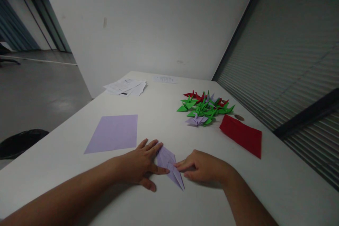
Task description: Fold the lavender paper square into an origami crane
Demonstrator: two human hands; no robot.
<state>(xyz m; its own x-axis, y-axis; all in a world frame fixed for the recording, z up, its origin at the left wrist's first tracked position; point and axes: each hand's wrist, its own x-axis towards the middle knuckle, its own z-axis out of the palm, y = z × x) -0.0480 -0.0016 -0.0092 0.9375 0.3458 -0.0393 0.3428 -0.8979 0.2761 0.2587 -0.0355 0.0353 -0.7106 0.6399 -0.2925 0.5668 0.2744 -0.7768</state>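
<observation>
A partly folded piece of purple origami paper (166, 156) lies flat on the white table, its narrow point toward me and slightly right. Spread over its left side, my left hand (145, 164) has its fingers apart and presses the paper down. My right hand (202, 167) touches the right edge of the folded paper with its extended index finger; the thumb sits apart below and the other fingers are curled. Left of the folded piece lies a flat purple paper sheet (113, 132).
A pile of green, red and purple paper cranes (205, 107) sits at the back right. Near it are a red paper stack (241, 135) and a small brown disc (239, 117). White printed sheets (125, 86) lie at the far left. Blinds (286, 60) border the right side.
</observation>
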